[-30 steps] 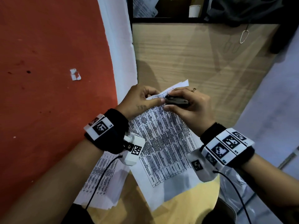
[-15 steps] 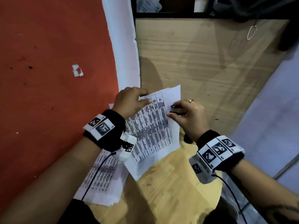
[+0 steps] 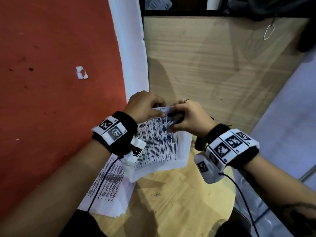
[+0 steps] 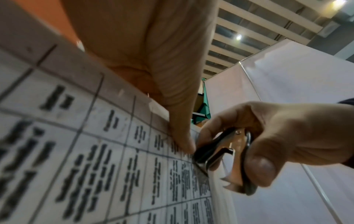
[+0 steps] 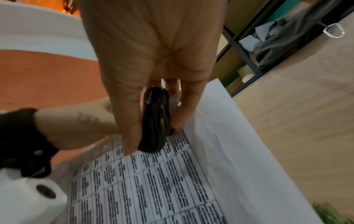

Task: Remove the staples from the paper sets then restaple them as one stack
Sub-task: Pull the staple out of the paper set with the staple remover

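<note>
— Seen from the head camera, where does the work sit?

— The left hand [image 3: 145,106] pinches the top edge of a printed paper set [image 3: 159,144], lifted off the wooden table [image 3: 179,202] and hanging from that grip. The right hand [image 3: 189,117] is curled round a black staple remover [image 3: 176,118] at the same top edge. A second paper set [image 3: 107,185] lies flat at the table's left edge, partly under the left forearm.

— And the left wrist view?

— The thumb [image 4: 182,142] presses on the sheet just beside the tool. The staple remover [image 4: 224,153] has its metal claws spread, one touching the paper near the corner. The staple itself is too small to make out.

— The right wrist?

— Thumb and fingers [image 5: 178,119] clamp the remover [image 5: 156,121] from both sides, its nose down on the printed table of the sheet [image 5: 153,181].

— How will the paper handle?

— Light and floppy, judging by the way the lower part sags. It would likely tear at the corner if pulled hard, so the best hold is close beside the staple, where the left hand already pinches. The remover looks rigid and small; a two-sided squeeze suits it.

— Progress?

— Probably still the unstapling stage; no stapler is in view.
</note>
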{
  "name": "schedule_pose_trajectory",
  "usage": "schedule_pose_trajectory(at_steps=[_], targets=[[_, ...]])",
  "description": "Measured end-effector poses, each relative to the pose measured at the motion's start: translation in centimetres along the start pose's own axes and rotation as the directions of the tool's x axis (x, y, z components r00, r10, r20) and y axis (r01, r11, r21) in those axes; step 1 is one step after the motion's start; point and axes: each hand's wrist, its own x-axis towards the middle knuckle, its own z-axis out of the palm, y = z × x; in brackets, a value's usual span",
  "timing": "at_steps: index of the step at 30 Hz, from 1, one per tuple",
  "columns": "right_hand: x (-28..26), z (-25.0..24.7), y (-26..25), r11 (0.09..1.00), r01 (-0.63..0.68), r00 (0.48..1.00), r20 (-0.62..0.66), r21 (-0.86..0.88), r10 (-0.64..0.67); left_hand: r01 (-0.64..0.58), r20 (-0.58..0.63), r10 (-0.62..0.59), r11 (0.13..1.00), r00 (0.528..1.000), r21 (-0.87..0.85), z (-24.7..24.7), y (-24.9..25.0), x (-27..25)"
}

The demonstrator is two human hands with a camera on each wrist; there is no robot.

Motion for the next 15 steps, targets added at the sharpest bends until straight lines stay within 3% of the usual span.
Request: schedule_pose_trajectory(at_steps=[11, 15], targets=[[-0.4, -2.1, -0.7, 0.991, -0.08, 0.996, -0.025, 0.11, 0.083, 0.055, 0.005, -0.055, 0.998, 0.998, 0.016, -1.1, -1.3, -0.7], [-1.1, -1.8, -0.9, 0.997, -0.046, 0.991, -0.124, 0.069, 0.054, 0.057, 0.015, -0.056, 0.996, 0.998, -0.063, -1.3, -0.9, -0.9]])
